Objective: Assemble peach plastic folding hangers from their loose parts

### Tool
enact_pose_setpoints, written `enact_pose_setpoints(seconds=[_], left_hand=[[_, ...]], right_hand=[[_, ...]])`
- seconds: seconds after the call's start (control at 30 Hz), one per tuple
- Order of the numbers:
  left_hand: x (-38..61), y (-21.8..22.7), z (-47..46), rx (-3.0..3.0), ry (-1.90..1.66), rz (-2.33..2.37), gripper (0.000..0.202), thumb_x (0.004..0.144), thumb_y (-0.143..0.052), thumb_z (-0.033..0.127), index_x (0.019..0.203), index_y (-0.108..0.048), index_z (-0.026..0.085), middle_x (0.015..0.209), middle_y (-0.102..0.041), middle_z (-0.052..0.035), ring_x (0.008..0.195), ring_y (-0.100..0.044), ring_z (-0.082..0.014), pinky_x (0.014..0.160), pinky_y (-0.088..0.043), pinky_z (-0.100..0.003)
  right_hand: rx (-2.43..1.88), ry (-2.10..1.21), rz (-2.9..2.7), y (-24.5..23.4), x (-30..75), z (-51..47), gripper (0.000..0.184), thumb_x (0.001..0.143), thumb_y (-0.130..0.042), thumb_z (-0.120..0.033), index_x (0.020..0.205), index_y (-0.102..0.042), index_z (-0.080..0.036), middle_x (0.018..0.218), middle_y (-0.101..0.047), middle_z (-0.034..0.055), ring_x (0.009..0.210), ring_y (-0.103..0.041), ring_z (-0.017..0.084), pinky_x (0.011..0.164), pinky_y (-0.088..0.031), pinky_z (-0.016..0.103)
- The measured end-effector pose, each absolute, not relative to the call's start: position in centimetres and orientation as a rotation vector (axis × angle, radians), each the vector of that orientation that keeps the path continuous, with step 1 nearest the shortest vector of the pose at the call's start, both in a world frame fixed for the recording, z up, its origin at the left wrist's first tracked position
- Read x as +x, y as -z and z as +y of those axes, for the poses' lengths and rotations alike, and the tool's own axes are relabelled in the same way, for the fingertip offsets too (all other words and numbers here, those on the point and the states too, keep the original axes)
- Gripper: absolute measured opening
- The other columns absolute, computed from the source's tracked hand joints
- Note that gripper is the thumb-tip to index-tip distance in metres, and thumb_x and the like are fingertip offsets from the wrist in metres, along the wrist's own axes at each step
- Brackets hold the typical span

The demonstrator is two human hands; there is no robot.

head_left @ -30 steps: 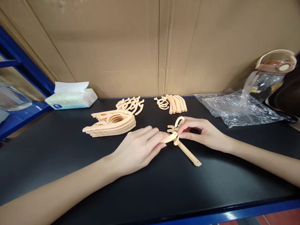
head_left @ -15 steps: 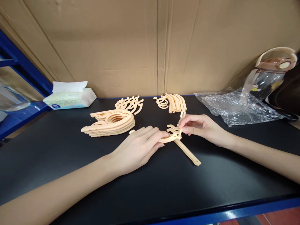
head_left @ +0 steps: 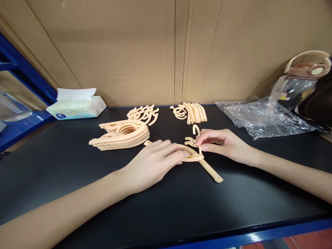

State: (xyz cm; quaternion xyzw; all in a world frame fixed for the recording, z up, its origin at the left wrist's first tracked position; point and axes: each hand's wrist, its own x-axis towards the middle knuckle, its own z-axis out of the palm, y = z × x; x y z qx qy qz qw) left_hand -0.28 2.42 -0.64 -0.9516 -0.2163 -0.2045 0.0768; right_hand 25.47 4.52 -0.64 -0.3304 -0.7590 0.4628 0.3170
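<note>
My left hand (head_left: 153, 164) lies over the left arm of a peach plastic hanger (head_left: 207, 169) on the black table (head_left: 77, 193), fingers curled and pressing that arm down. My right hand (head_left: 223, 143) pinches the hanger's small hook piece (head_left: 196, 130), which stands up at the joint where the two arms meet. The hanger's right arm points toward the front right, bare on the table.
A stack of assembled hangers (head_left: 121, 136) sits left of centre. Loose hook pieces (head_left: 144, 114) and a row of hanger arms (head_left: 193, 112) lie at the back. A tissue pack (head_left: 76, 105) is far left, crumpled clear plastic (head_left: 261, 119) and a bottle (head_left: 298, 81) far right. Cardboard walls the back.
My right hand has turned the hook piece and brought it down onto the hanger's joint. The left arm of the hanger now lies flatter under my left fingers.
</note>
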Motion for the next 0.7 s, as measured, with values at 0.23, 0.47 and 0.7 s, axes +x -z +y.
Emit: enact_pose_setpoints(seconds=[0.23, 0.47, 0.7], left_hand=[[-0.38, 0.70, 2.46, -2.835, 0.619, -0.631, 0.023, 0.102, -0.042, 0.018, 0.115, -0.061, 0.021, 0.099, -0.069, -0.0007, 0.080, -0.056, -0.0144, 0.069, -0.041, -0.027], [-0.42, 0.61, 2.33, -2.832, 0.568, -0.586, 0.025, 0.099, -0.046, 0.012, 0.118, -0.061, 0.019, 0.094, -0.068, -0.0017, 0.078, -0.054, -0.0160, 0.067, -0.038, -0.028], [-0.43, 0.66, 2.33, -2.850, 0.555, -0.613, 0.025, 0.101, -0.045, 0.017, 0.121, -0.060, 0.020, 0.095, -0.069, -0.0012, 0.079, -0.055, -0.0153, 0.068, -0.039, -0.028]], right_hand=[[-0.885, -1.035, -2.119, 0.14, 25.33, 4.32, 0.015, 0.088, -0.065, -0.036, 0.088, -0.069, -0.022, 0.089, -0.064, 0.0019, 0.079, -0.060, 0.014, 0.072, -0.049, 0.027], [-0.846, -0.913, -2.220, 0.50, 25.71, 4.31, 0.016, 0.092, -0.061, -0.037, 0.093, -0.068, -0.023, 0.091, -0.063, 0.0022, 0.082, -0.061, 0.014, 0.076, -0.048, 0.027], [-0.828, -0.845, -2.252, 0.59, 25.72, 4.31, 0.017, 0.093, -0.059, -0.037, 0.093, -0.067, -0.023, 0.092, -0.064, 0.0024, 0.081, -0.060, 0.014, 0.075, -0.048, 0.027]])
